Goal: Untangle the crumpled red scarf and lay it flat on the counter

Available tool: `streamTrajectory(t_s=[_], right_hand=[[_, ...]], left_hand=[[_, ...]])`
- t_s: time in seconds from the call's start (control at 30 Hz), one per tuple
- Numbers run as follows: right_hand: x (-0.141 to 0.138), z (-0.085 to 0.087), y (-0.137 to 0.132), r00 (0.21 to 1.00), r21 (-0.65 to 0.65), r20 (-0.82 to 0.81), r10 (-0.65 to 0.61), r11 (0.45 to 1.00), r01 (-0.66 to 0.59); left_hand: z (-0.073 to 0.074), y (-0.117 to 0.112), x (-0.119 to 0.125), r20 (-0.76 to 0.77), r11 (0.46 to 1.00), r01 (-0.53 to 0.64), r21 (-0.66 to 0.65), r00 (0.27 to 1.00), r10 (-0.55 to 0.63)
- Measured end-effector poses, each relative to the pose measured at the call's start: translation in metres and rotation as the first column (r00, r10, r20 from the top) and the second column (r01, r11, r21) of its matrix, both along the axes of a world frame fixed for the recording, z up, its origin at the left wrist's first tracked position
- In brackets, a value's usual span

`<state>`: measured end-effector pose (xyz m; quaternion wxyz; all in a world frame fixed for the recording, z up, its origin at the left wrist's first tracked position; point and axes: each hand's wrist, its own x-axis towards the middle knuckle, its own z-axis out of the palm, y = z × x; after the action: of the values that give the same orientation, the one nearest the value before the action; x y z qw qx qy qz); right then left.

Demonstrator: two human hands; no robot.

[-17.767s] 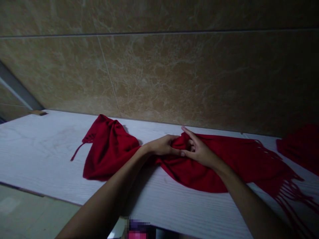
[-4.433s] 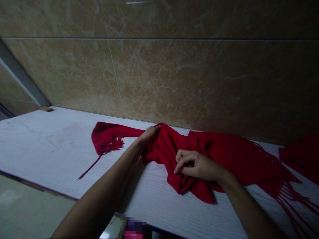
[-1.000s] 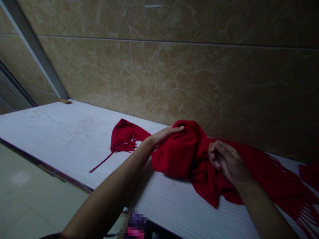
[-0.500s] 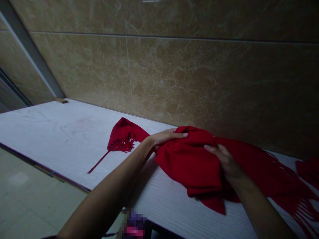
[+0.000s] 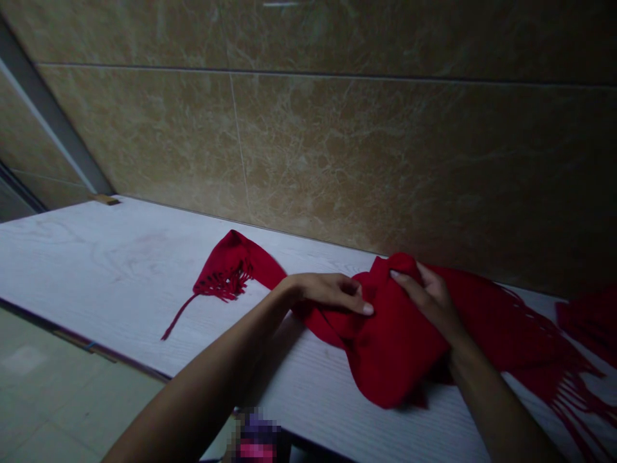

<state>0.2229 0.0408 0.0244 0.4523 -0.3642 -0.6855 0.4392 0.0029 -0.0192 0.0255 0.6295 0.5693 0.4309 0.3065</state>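
At 9 o'clock, the fringed end of the red scarf (image 5: 400, 347) is lying on the white wood-grain board (image 5: 87, 270), its bunched middle at centre-right. The left hand (image 5: 328, 296) is clasping the fold with curled fingers (image 5: 347, 289), while the right hand (image 5: 431, 302), at 3 o'clock, is gripping the top fold between narrowly set fingers (image 5: 409, 276).

Surface: a long white board (image 5: 106, 276) with a faint wood grain, running left to right, with a pale reddish smudge on its left part.

Middle: a red scarf (image 5: 400, 347) lies bunched in soft folds toward the right, one fold drooping toward the near edge.

Scarf's left end: a narrow band leads left to a fringed tip (image 5: 224, 276), its tassels lying flat and one thin strand (image 5: 179, 316) trailing toward the near edge.

Scarf's right end: a long fringe (image 5: 573, 395) spreads toward the near right corner.

Far right: a second red cloth (image 5: 590, 325) lies just beyond the scarf, cut off by the view.

Far left corner: a small wooden block (image 5: 107, 200) sits at the back edge.
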Motion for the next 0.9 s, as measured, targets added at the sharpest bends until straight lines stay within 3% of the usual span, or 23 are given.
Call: streamTrajectory(t_s=[0.1,0.23,0.33,0.43,0.53,0.63,0.73,0.9], right_hand=[[-0.005,0.003,-0.002,1.000,0.003,-0.021,-0.022,1.000,0.022],[-0.002,0.000,0.008,0.994,0.023,-0.062,-0.086,0.996,0.087],[0.002,0.001,0.014,0.990,0.035,-0.074,-0.122,0.992,0.125],[0.006,0.005,0.016,0.989,0.012,-0.068,-0.131,0.991,0.132],[0.009,0.009,0.013,0.993,-0.044,-0.075,-0.088,0.995,0.085],[0.007,0.011,0.006,0.994,-0.101,-0.104,-0.028,0.995,0.018],[0.003,0.012,-0.001,0.989,-0.162,-0.127,0.070,0.983,-0.090],[0.005,0.009,-0.008,0.968,-0.261,-0.171,0.185,0.939,-0.225]], left_hand=[[-0.003,0.002,0.006,-0.127,0.984,0.149,0.097,0.982,-0.137],[-0.008,0.006,0.003,-0.158,0.977,0.164,0.135,0.977,-0.143],[-0.009,0.009,-0.002,-0.133,0.990,0.075,0.116,0.989,-0.059],[-0.009,0.014,-0.008,-0.036,0.982,-0.136,0.131,0.989,0.142],[-0.010,0.019,-0.012,0.019,0.913,-0.349,0.210,0.935,0.353],[-0.009,0.020,-0.008,-0.006,0.810,-0.427,0.401,0.884,0.468],[-0.001,0.015,0.007,-0.030,0.735,-0.386,0.558,0.875,0.483],[0.011,0.002,0.025,0.090,0.814,-0.376,0.444,0.922,0.376]])
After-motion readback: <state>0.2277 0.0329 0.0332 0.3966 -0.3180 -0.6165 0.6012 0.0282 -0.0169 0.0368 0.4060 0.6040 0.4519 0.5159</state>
